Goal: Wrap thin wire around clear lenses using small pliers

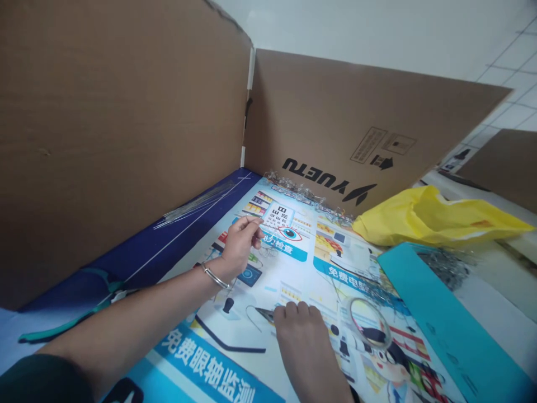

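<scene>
My left hand (pixel 243 243), with a silver bangle on its wrist, is raised over the printed sheet, thumb and fingers pinched together; what they hold is too small to make out. Lower and to the right, my right hand (pixel 300 330) is wrapped round a pair of pliers (pixel 265 314), whose pointed tip sticks out to the left. Beside that tip a thin curved wire (pixel 251 318) shows over the sheet. To the right of my right hand lies a clear round ring (pixel 369 323). The printed sheet (pixel 260 358) lies under both hands.
Cardboard walls (pixel 327 123) stand at the left and back. Straight wires (pixel 197 202) lie along the left wall, near green-handled pliers (pixel 67 324). Wire scraps (pixel 302 193) line the back. At right are a yellow bag (pixel 436 218) and a teal box (pixel 444 313) holding a wire tangle (pixel 447 267).
</scene>
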Motion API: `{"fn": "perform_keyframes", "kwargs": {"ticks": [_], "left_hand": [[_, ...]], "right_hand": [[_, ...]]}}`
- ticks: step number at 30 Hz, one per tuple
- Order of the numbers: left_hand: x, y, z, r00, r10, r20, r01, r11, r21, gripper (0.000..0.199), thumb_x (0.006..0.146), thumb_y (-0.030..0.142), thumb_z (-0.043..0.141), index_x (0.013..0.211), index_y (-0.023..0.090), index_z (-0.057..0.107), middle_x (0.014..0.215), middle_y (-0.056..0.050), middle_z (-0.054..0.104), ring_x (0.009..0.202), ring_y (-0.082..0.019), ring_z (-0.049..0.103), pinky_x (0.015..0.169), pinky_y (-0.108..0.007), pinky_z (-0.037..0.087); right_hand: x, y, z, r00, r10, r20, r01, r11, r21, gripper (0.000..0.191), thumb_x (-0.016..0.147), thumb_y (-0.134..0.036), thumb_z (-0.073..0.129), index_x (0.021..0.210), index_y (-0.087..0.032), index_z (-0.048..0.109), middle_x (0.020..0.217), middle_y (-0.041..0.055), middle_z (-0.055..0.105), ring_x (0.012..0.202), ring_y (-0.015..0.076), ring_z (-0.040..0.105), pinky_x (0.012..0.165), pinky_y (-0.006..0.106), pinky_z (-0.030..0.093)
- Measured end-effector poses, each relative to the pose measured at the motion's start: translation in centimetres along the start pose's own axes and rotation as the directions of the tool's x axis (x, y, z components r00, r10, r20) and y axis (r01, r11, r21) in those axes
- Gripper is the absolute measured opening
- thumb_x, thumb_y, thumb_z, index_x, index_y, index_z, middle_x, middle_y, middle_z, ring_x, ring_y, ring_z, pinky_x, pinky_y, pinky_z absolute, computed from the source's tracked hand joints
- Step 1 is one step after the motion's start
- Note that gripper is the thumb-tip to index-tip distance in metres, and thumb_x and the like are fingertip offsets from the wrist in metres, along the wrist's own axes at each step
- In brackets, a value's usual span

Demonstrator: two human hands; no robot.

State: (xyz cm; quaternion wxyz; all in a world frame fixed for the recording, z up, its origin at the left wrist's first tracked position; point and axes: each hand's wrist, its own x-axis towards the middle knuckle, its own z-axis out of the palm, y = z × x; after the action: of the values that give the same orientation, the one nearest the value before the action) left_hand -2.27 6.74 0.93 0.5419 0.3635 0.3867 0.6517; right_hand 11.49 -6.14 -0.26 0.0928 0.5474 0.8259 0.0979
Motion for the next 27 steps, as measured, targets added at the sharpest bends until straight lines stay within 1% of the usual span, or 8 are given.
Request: {"fn": "perform_keyframes", "kwargs": {"ticks": [7,13,16,20,22,23,25,27], "left_hand": [[0.0,-0.4,-0.2,1.0,-0.024,0.0,0.024,1.0,-0.021,0.012,0.072,0.027,0.06,0.073,0.015,0.058,0.053,0.003,0.053,0.039,-0.005,0.043,0.036,-0.017,0.031],[0.2,-0.5,-0.4,0.998,-0.059,-0.011,0.059,0.997,-0.045,0.012,0.072,0.026,0.06,0.075,0.014,0.059,0.054,0.003,0.052,0.041,-0.005,0.043,0.037,-0.016,0.031],[0.3,-0.1,-0.4,0.998,-0.067,-0.019,0.066,0.996,-0.052,0.013,0.071,0.026,0.06,0.076,0.014,0.059,0.055,0.003,0.052,0.041,-0.005,0.042,0.038,-0.016,0.031],[0.5,0.7,-0.3,0.997,-0.073,-0.029,0.071,0.997,-0.043,0.014,0.07,0.027,0.061,0.075,0.014,0.059,0.055,0.004,0.051,0.042,-0.004,0.043,0.04,-0.016,0.031],[0.5,1.1,-0.3,0.997,-0.075,-0.03,0.074,0.997,-0.031,0.014,0.071,0.027,0.061,0.076,0.015,0.059,0.055,0.004,0.051,0.041,-0.004,0.042,0.04,-0.016,0.031],[0.5,1.3,-0.3,0.997,-0.075,-0.028,0.075,0.997,-0.024,0.013,0.071,0.027,0.06,0.077,0.015,0.059,0.055,0.004,0.051,0.041,-0.003,0.042,0.04,-0.016,0.031],[0.5,1.4,-0.3,0.997,-0.072,-0.018,0.072,0.997,-0.013,0.013,0.072,0.028,0.06,0.077,0.016,0.059,0.055,0.005,0.051,0.041,-0.003,0.041,0.04,-0.016,0.031],[0.2,1.3,-0.2,0.997,-0.071,0.002,0.071,0.997,-0.005,0.014,0.071,0.029,0.061,0.076,0.016,0.059,0.055,0.004,0.051,0.042,-0.004,0.042,0.04,-0.016,0.031]], "right_hand": [[0.3,2.1,1.7,0.996,0.037,-0.076,-0.035,0.999,0.035,0.014,0.072,-0.005,0.058,0.074,-0.019,0.06,0.069,0.0049,0.061,0.065,0.0224,0.056,0.058,0.031,0.032],[1.6,4.9,2.5,0.99,0.134,-0.035,-0.121,0.959,0.257,0.008,0.082,-0.02,0.052,0.076,-0.021,0.058,0.072,0.0011,0.063,0.067,0.0171,0.058,0.055,0.025,0.029],[2.2,5.8,2.8,0.982,0.186,0.012,-0.171,0.874,0.456,0.018,0.086,-0.03,0.046,0.075,-0.022,0.056,0.07,-0.0007,0.063,0.065,0.0149,0.057,0.054,0.023,0.029],[2.8,6.7,3.2,0.975,0.221,0.039,-0.181,0.674,0.716,0.035,0.088,-0.044,0.04,0.062,-0.02,0.045,0.055,-0.0042,0.051,0.054,0.0113,0.049,0.05,0.021,0.028],[2.9,7.0,3.3,0.975,0.22,0.039,-0.167,0.598,0.784,0.038,0.087,-0.045,0.039,0.059,-0.02,0.042,0.053,-0.0048,0.047,0.053,0.0106,0.046,0.049,0.02,0.028],[3.0,7.1,3.3,0.976,0.214,0.038,-0.16,0.588,0.793,0.038,0.087,-0.045,0.039,0.059,-0.02,0.042,0.052,-0.0047,0.047,0.053,0.0104,0.045,0.049,0.02,0.028],[2.9,7.1,3.1,0.982,0.185,0.035,-0.147,0.638,0.756,0.036,0.087,-0.043,0.039,0.06,-0.02,0.045,0.054,-0.004,0.05,0.053,0.0107,0.046,0.049,0.02,0.028],[2.6,6.8,2.8,0.988,0.154,0.011,-0.127,0.768,0.628,0.029,0.087,-0.037,0.042,0.065,-0.019,0.052,0.06,-0.0021,0.057,0.057,0.0117,0.05,0.051,0.021,0.029]]}}
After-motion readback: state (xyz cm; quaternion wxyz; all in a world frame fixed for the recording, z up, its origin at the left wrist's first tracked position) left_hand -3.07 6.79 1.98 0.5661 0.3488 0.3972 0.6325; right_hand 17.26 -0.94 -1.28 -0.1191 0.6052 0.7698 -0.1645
